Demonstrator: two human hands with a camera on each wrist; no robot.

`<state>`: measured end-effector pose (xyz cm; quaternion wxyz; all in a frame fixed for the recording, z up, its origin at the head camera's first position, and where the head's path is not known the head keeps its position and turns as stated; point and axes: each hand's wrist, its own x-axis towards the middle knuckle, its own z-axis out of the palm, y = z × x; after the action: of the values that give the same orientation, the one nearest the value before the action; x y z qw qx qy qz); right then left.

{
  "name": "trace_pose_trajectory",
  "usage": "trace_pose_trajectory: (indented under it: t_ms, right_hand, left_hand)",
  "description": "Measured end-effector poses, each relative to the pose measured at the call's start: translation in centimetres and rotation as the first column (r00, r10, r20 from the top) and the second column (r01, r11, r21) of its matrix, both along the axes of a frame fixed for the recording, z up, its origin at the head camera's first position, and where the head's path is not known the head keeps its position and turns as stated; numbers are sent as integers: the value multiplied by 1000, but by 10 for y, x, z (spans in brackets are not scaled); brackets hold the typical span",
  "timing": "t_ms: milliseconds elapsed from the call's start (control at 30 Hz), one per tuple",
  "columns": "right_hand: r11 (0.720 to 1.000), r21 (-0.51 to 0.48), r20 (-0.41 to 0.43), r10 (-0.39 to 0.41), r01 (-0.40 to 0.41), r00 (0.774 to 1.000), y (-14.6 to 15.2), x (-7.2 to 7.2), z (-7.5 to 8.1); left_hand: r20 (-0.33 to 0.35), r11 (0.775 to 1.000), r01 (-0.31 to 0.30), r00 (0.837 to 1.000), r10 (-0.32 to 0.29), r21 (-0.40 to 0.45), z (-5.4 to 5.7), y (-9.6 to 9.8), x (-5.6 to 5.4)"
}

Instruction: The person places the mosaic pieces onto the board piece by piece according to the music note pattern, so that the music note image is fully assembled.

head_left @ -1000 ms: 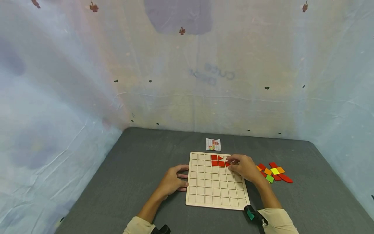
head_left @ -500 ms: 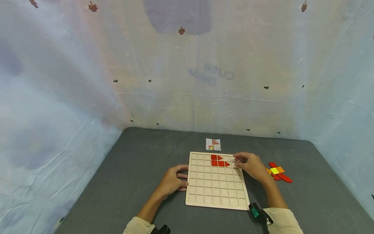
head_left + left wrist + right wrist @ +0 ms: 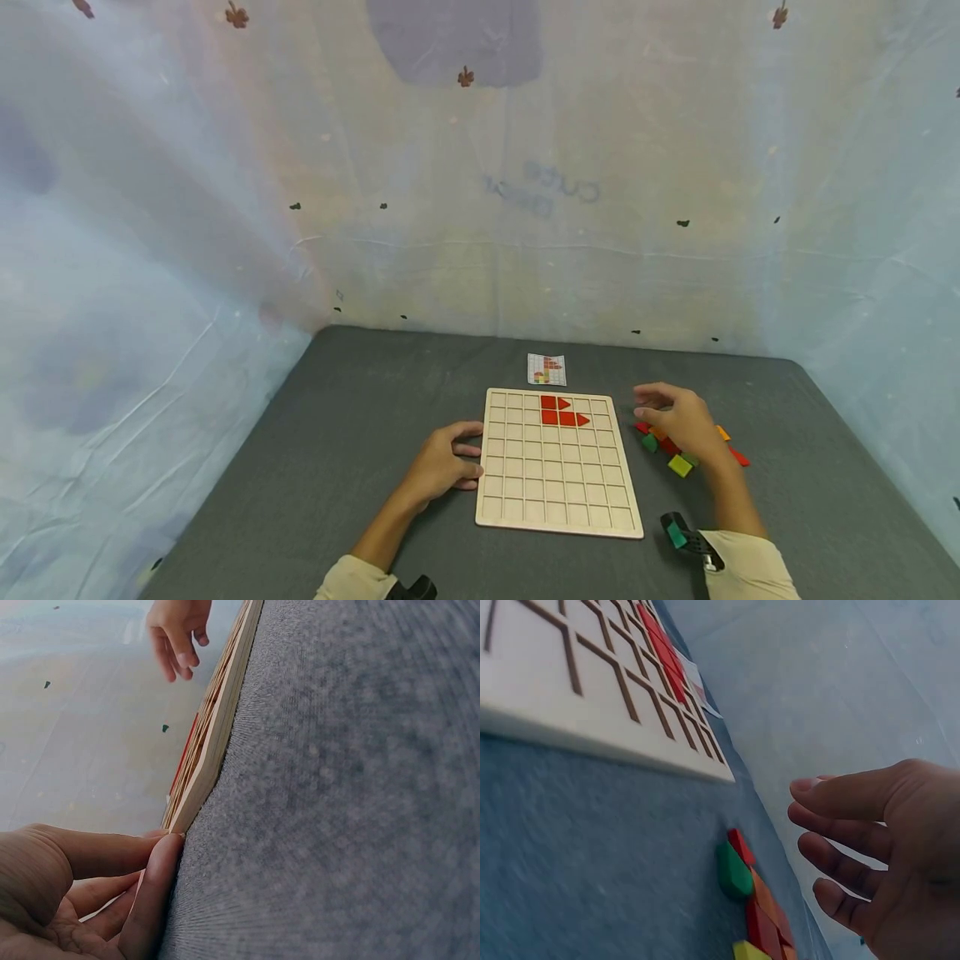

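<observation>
A light wooden grid board (image 3: 555, 477) lies flat on the grey table. My left hand (image 3: 441, 460) is at its left side, fingertips touching the edge; the left wrist view shows a thumb and finger (image 3: 154, 892) meeting that edge. Red pieces (image 3: 558, 418) sit in the upper cells in two rows, each with a pointed right end. To the right of the board, my right hand (image 3: 678, 421) hovers with bent, parted fingers and nothing between them. Under it are flat coloured pieces, among them a green rounded piece (image 3: 733, 871) and a yellow piece (image 3: 680, 466); the hand hides some.
A small printed card (image 3: 546, 369) with a coloured grid pattern lies behind the board. An orange piece (image 3: 723, 433) and a red piece (image 3: 738, 457) show beyond my right wrist. A pale curtain (image 3: 450, 275) hangs behind the table.
My right hand has moved right, from the board's upper right cells to over the loose pieces. The pointed red piece now shows in full on the board. My left hand stays put.
</observation>
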<state>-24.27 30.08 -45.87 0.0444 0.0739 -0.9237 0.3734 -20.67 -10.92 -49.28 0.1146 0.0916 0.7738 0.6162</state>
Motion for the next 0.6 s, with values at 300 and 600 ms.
trace_pose_trajectory:
  t_ms: [300, 600]
  right_hand:
    - [996, 26, 27, -92, 91, 995, 20, 6, 1]
    - [988, 77, 31, -135, 132, 990, 34, 8, -4]
  left_hand:
    - [-5, 1000, -3, 1000, 3, -5, 0, 1, 0]
    - [1, 1000, 0, 1000, 0, -3, 0, 0, 0]
